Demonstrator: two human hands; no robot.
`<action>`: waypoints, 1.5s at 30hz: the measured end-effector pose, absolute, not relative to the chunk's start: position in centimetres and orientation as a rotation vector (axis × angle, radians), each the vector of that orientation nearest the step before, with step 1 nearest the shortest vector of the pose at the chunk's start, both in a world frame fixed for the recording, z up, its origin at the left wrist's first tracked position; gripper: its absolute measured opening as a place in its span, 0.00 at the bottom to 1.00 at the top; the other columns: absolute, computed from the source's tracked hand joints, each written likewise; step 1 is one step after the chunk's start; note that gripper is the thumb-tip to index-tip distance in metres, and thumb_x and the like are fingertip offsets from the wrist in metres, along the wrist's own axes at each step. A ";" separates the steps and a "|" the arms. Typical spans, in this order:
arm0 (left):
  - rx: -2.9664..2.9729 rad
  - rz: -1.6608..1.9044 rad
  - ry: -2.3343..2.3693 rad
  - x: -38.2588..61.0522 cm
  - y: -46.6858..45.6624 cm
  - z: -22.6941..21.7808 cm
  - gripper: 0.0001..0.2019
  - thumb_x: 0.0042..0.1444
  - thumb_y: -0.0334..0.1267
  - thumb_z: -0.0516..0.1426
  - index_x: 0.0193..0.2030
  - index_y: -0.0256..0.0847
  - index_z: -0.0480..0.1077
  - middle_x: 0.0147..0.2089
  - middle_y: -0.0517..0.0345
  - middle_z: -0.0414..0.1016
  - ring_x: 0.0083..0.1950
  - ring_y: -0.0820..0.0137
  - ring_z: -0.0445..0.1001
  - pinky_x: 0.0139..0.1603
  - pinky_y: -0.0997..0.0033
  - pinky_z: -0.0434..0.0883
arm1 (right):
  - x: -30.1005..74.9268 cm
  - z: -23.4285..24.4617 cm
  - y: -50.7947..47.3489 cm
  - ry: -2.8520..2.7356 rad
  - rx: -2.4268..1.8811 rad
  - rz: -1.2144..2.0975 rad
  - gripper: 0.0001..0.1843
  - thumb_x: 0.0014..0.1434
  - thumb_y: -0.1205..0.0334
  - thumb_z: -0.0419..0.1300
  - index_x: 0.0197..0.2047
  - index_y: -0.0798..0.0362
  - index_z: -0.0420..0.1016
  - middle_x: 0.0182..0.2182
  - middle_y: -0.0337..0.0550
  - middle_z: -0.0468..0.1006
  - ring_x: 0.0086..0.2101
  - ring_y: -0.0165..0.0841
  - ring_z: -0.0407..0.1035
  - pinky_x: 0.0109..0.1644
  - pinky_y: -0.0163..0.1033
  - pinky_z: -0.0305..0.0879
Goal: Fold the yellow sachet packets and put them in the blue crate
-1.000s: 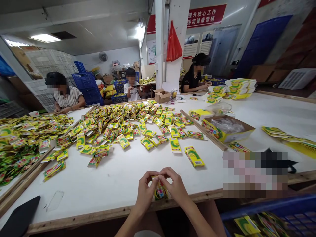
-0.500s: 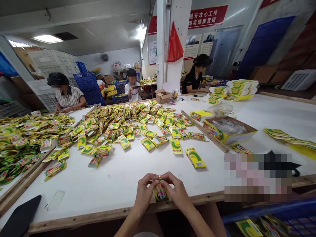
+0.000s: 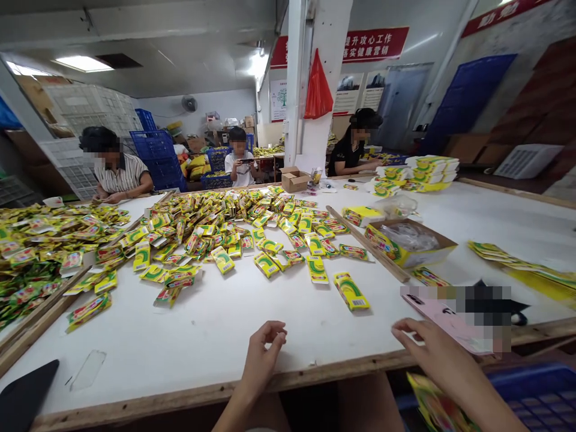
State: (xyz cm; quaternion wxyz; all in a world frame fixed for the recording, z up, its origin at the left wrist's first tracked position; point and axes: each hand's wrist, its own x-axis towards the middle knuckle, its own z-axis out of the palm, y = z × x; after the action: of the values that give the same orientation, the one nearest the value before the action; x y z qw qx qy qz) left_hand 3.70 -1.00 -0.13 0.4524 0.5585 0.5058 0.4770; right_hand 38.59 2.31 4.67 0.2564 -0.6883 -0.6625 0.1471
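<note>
My left hand (image 3: 264, 354) hovers over the near edge of the white table, fingers loosely curled, with a gap between thumb and forefinger and nothing in it. To the right, my right hand (image 3: 427, 345) is over the table edge beside a pink phone (image 3: 434, 313), thumb and fingers apart and empty. Below the right wrist, a yellow-green small printed box (image 3: 434, 401) shows at the blue crate (image 3: 535, 390); my forearm covers part of it. The closest box on the table (image 3: 351, 292) lies flat beyond my hands.
Many small boxes form a pile (image 3: 225, 222) across the table, between wooden strips (image 3: 366, 243). At right stand an open carton of clear plastic (image 3: 409, 240) and flat yellow cartons (image 3: 517, 258). A black tablet-like object (image 3: 29, 390) lies at near left. Several people sit beyond.
My hands have parted. The small box that both held at the table edge has left them, and my right hand has moved right, over beside the phone and crate.
</note>
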 end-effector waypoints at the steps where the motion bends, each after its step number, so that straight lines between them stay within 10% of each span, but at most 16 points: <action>1: 1.391 1.163 1.249 3.7 -1.0 -0.1 0.15 0.59 0.44 0.53 0.45 0.35 0.69 0.41 0.49 0.73 0.39 0.68 0.72 0.44 0.67 0.67 | 38.6 4.3 3.1 -1.762 -1.885 0.403 0.25 0.50 0.41 0.51 0.35 0.54 0.75 0.37 0.51 0.75 0.36 0.42 0.70 0.40 0.45 0.64; 15: 1.315 1.192 1.276 3.3 -0.8 -1.2 0.18 0.59 0.47 0.53 0.50 0.35 0.64 0.42 0.49 0.71 0.42 0.67 0.71 0.46 0.65 0.68 | 26.5 -0.2 9.5 -1.538 -1.934 0.311 0.27 0.51 0.61 0.60 0.53 0.64 0.63 0.48 0.59 0.67 0.50 0.43 0.62 0.56 0.44 0.58; 20: 1.233 1.316 1.073 4.5 0.7 -1.1 0.24 0.61 0.46 0.53 0.59 0.42 0.51 0.56 0.46 0.63 0.55 0.67 0.67 0.55 0.63 0.65 | 20.3 0.0 3.5 -1.367 -1.060 1.159 0.29 0.55 0.51 0.58 0.54 0.55 0.52 0.51 0.55 0.66 0.47 0.36 0.67 0.50 0.42 0.66; 34: 1.341 1.120 1.074 3.1 0.0 -0.5 0.14 0.57 0.42 0.57 0.45 0.36 0.65 0.38 0.56 0.69 0.34 0.73 0.70 0.37 0.72 0.69 | 19.9 0.2 2.0 -1.579 -1.046 1.264 0.14 0.60 0.60 0.51 0.49 0.53 0.64 0.40 0.43 0.73 0.37 0.31 0.70 0.42 0.35 0.66; 38: 1.434 1.184 1.124 3.3 0.5 -0.8 0.11 0.59 0.40 0.54 0.44 0.35 0.67 0.46 0.50 0.70 0.48 0.67 0.70 0.49 0.67 0.69 | 19.6 0.8 3.5 -1.634 -1.121 1.176 0.09 0.58 0.59 0.53 0.35 0.56 0.69 0.32 0.43 0.73 0.35 0.31 0.68 0.40 0.35 0.64; 45: 1.459 1.306 1.150 4.3 -0.1 0.1 0.11 0.61 0.37 0.52 0.49 0.37 0.63 0.48 0.50 0.70 0.50 0.67 0.70 0.52 0.65 0.67 | 19.3 0.5 3.7 -1.573 -0.990 1.165 0.10 0.57 0.61 0.55 0.41 0.56 0.71 0.37 0.44 0.73 0.38 0.31 0.69 0.44 0.36 0.65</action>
State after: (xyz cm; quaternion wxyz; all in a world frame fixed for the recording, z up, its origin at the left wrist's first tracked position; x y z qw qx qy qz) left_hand 4.34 -0.09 0.06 0.4220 0.5825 0.4590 0.5215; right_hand 19.33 3.71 0.53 0.4566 -0.4015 -0.6379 0.4728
